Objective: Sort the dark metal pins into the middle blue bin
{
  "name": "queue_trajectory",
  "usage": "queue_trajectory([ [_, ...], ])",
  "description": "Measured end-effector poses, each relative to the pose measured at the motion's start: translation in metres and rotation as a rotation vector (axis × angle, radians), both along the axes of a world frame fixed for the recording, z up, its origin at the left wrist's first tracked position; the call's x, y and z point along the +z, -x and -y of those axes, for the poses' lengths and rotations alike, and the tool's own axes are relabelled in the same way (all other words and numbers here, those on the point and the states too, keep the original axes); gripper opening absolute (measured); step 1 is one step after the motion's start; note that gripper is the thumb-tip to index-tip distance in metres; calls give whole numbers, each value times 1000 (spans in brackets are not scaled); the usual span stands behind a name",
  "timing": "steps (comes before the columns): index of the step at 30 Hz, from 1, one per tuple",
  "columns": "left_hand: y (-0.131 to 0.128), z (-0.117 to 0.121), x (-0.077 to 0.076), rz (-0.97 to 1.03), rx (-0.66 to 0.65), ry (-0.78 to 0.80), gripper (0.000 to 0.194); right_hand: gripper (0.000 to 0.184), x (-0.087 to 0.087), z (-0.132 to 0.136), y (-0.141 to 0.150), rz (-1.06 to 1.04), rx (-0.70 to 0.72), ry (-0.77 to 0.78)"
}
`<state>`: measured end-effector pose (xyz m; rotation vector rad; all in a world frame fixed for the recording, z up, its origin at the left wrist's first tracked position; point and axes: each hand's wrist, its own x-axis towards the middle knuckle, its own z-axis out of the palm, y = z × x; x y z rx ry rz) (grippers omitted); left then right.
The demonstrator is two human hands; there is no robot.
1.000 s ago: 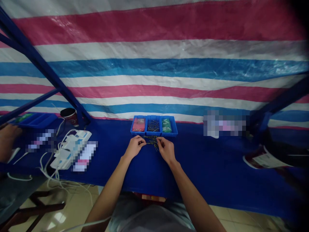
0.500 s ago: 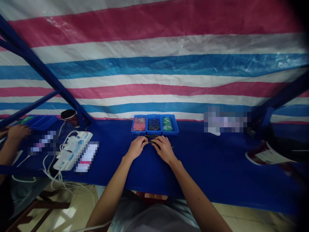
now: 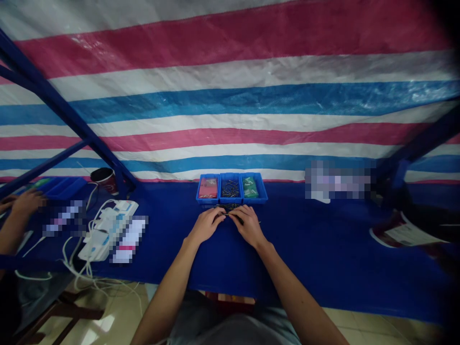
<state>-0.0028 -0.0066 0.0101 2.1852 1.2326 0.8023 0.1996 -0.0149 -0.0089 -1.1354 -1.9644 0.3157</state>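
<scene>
My left hand (image 3: 207,225) and my right hand (image 3: 248,224) meet fingertip to fingertip over the blue table, both closed in a pinch. A thin, stick-like piece (image 3: 228,214) spans the small gap between them; its exact kind is too small to tell. Another thin end pokes out past the outer side of my right hand. Just beyond the fingertips lies a loose pile of dark thin pieces (image 3: 230,206). Behind it stand three blue bins: the left bin (image 3: 198,195) has a red bottom and small pale pieces, the middle bin (image 3: 231,200) dark metal pins, the right bin (image 3: 265,194) green and white pieces.
At left lie a white power strip (image 3: 108,230) with cables, a blurred-out phone-like object (image 3: 129,239) and a dark cup (image 3: 104,179). A co-worker's hand (image 3: 28,203) is near more blue bins (image 3: 68,188). A red-and-white container (image 3: 398,230) stands at right. Striped sheeting (image 3: 251,105) hangs behind.
Both hands have come slightly nearer to me, uncovering more of the dark pile behind the fingertips. The view has tilted a little. Both hands stay pinched.
</scene>
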Motion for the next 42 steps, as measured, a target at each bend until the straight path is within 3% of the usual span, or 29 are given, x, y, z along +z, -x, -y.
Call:
queue_trajectory([
  [6,-2,2,2,-13,-45,-23,22,15,-3,0,1,-70,15,-26],
  [15,-4,4,5,31,-83,-23,28,17,1,3,2,-9,68,28],
  [27,-5,5,4,47,-39,-50,30,18,6,4,4,39,66,64],
  [42,-8,4,-1,101,-27,-39,30,33,8,5,3,103,39,92],
])
